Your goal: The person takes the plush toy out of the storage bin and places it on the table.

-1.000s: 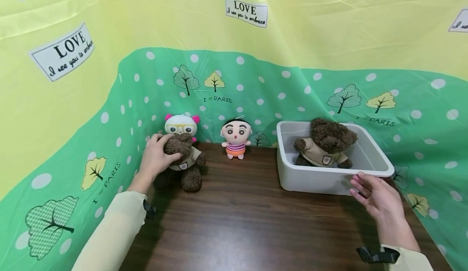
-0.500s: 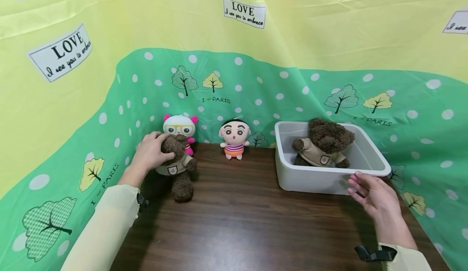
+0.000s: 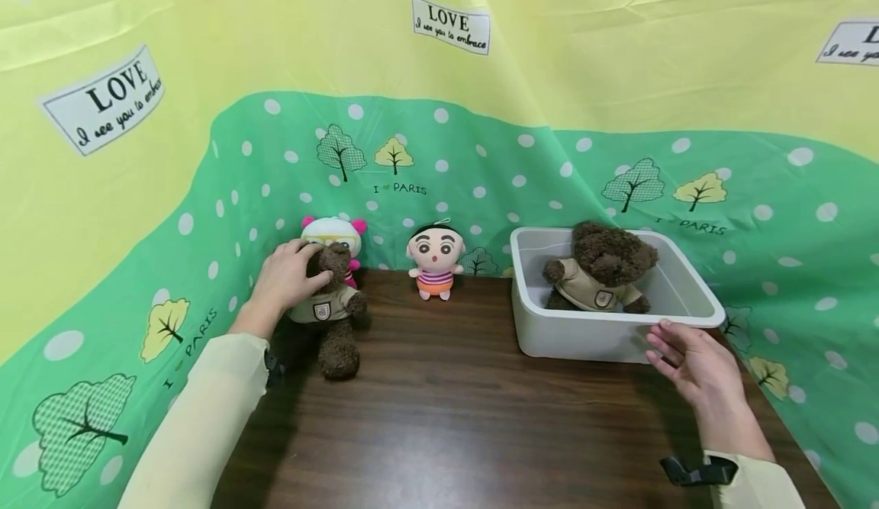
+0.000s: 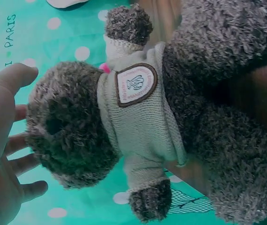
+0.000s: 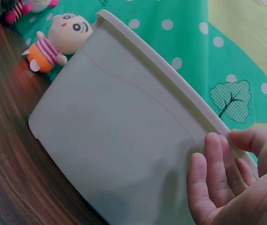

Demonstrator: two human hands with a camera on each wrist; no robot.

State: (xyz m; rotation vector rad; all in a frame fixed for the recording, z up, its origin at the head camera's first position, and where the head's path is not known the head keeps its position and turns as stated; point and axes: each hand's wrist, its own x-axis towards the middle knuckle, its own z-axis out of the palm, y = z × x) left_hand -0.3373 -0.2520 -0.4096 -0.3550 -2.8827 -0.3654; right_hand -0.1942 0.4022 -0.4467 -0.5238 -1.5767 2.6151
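Note:
A brown teddy bear in a beige knitted top with a crest patch sits upright at the left of the table. My left hand cups the top of its head; in the left wrist view the thumb is slightly off the fur and the loose fingers lie at the head's edge. My right hand rests at the front right corner of a grey plastic bin, thumb by the rim and relaxed fingers before the outer wall. Inside the bin, a second similar teddy bear leans back.
Behind the left bear, partly hidden, is a white and pink plush panda with yellow glasses. A plush boy doll in a striped shirt sits at the back middle. Patterned green and yellow cloth encloses the dark wooden table.
My left hand has moved the teddy bear left and a little nearer, and the bear now stands more upright. The right hand keeps its place at the bin. The head view has shifted slightly.

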